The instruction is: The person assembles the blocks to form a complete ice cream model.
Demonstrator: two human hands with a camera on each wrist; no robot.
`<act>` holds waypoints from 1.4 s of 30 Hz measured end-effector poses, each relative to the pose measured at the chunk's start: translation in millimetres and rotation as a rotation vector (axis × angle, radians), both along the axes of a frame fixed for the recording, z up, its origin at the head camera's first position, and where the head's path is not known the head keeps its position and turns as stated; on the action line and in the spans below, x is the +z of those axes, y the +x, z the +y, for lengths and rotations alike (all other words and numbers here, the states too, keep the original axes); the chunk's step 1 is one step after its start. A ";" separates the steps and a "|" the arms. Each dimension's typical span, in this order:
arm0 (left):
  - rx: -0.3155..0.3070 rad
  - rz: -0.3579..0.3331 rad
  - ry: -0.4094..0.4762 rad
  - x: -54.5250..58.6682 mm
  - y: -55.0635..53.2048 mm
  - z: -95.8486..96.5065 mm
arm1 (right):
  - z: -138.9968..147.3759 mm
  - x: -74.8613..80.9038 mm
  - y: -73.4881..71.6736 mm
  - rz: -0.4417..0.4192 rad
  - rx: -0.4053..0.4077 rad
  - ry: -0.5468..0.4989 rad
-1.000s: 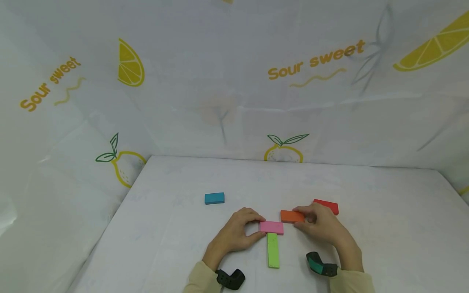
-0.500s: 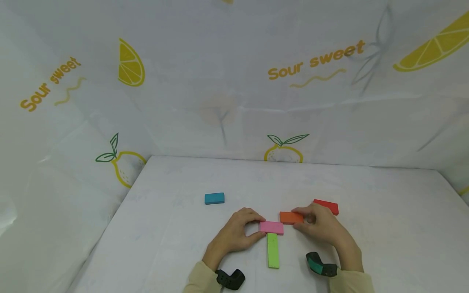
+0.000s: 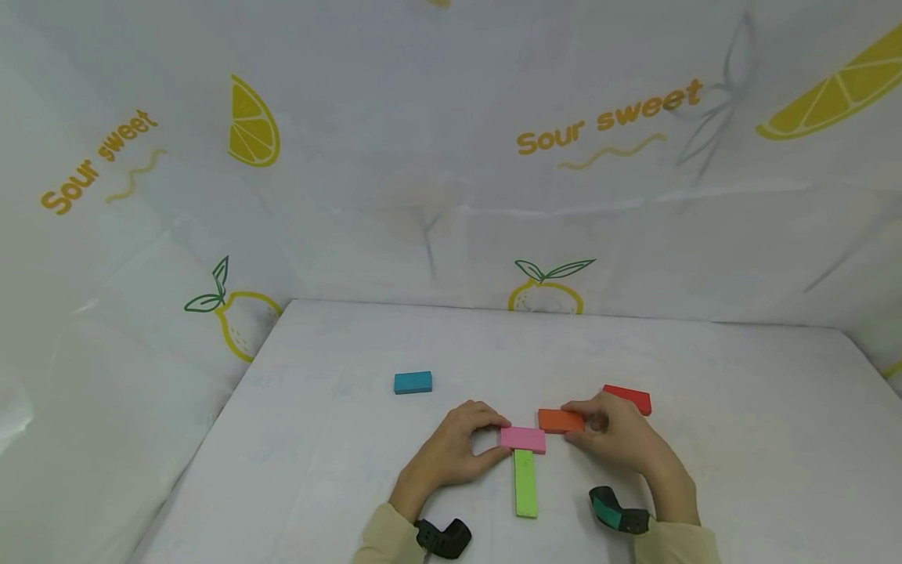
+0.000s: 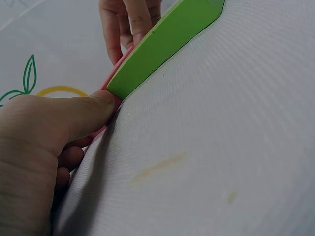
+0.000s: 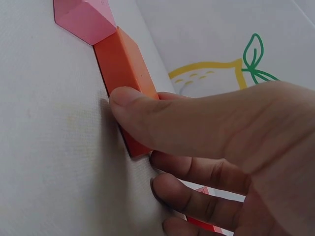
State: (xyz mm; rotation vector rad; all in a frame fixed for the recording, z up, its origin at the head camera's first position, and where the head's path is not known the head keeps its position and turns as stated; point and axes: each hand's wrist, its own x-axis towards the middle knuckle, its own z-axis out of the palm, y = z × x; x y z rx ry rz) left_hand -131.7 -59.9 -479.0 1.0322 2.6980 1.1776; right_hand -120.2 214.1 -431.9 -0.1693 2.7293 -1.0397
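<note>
My left hand (image 3: 454,450) pinches the left end of a pink block (image 3: 523,439), thumb at the near side and fingers at the far side. A long lime-green block (image 3: 524,484) lies lengthwise toward me, its far end against the pink block's near side. My right hand (image 3: 620,431) pinches an orange block (image 3: 561,421) by its right end between thumb and fingers. In the right wrist view the orange block (image 5: 120,69) meets a corner of the pink block (image 5: 86,22). From the head, the orange block sits slightly farther back than the pink one.
A red block (image 3: 630,398) lies just behind my right hand, partly covered by it. Farther back on the left is a blue block (image 3: 413,382). The white tabletop (image 3: 303,439) ends at a lemon-printed sheet (image 3: 395,235) behind. Each wrist wears a dark band (image 3: 444,538).
My right hand has drawn the orange block slightly toward me and left, up to the pink block's corner. My left hand, the pink and green blocks have stayed in place.
</note>
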 end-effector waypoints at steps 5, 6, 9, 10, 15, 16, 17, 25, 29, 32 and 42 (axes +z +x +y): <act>0.002 -0.002 -0.004 0.3 0.0 0.1 | -0.9 -0.6 -0.1 0.004 0.003 0.006; 0.002 -0.004 -0.004 0.4 0.0 0.1 | -1.1 -0.6 -0.2 0.004 0.004 0.006; 0.003 -0.009 -0.002 0.9 0.2 0.1 | -1.5 -0.4 -0.5 0.012 0.014 0.012; 0.004 -0.011 -0.002 1.1 0.3 0.2 | -1.9 -0.1 -0.5 0.013 0.015 0.013; 0.006 -0.010 -0.004 0.9 0.4 0.2 | -5.5 0.2 -0.9 0.010 0.012 0.028; 0.007 -0.010 -0.005 0.7 0.6 0.1 | -6.4 0.1 -1.1 0.010 0.010 0.033; 0.008 -0.007 -0.006 0.4 0.5 0.0 | -7.1 0.0 -1.2 0.010 0.010 0.037; 0.007 0.003 0.001 -1.8 0.1 -0.3 | -1.8 0.2 0.5 0.016 0.024 0.012; 0.005 0.000 0.002 -2.2 -0.1 -0.1 | 6.4 0.3 1.5 0.018 0.016 0.004; 0.004 -0.002 0.004 -2.2 -0.3 0.0 | 9.9 0.0 1.1 0.025 0.020 -0.001; 0.002 -0.009 0.003 -2.0 -0.4 -0.1 | 3.4 0.2 -0.2 0.023 0.030 -0.020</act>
